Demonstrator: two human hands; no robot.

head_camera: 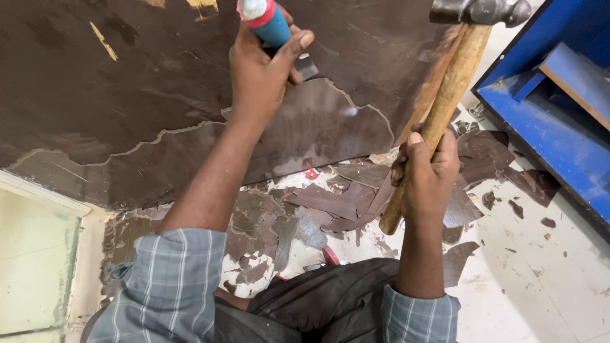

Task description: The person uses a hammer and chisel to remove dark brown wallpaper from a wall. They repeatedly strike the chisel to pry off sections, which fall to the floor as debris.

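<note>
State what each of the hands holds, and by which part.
The left hand grips a chisel by its blue handle, blade against the dark panel. The right hand grips a hammer low on its wooden handle.

A pale tiled floor is strewn with dark brown veneer scraps. A blue-painted wooden shelf unit stands at the right. At the left lies a pale green panel with a cream edge. Light is even.

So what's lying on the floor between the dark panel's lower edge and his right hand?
In the head view, broken dark laminate flakes litter the pale floor between the panel and the right hand holding the hammer.
</note>
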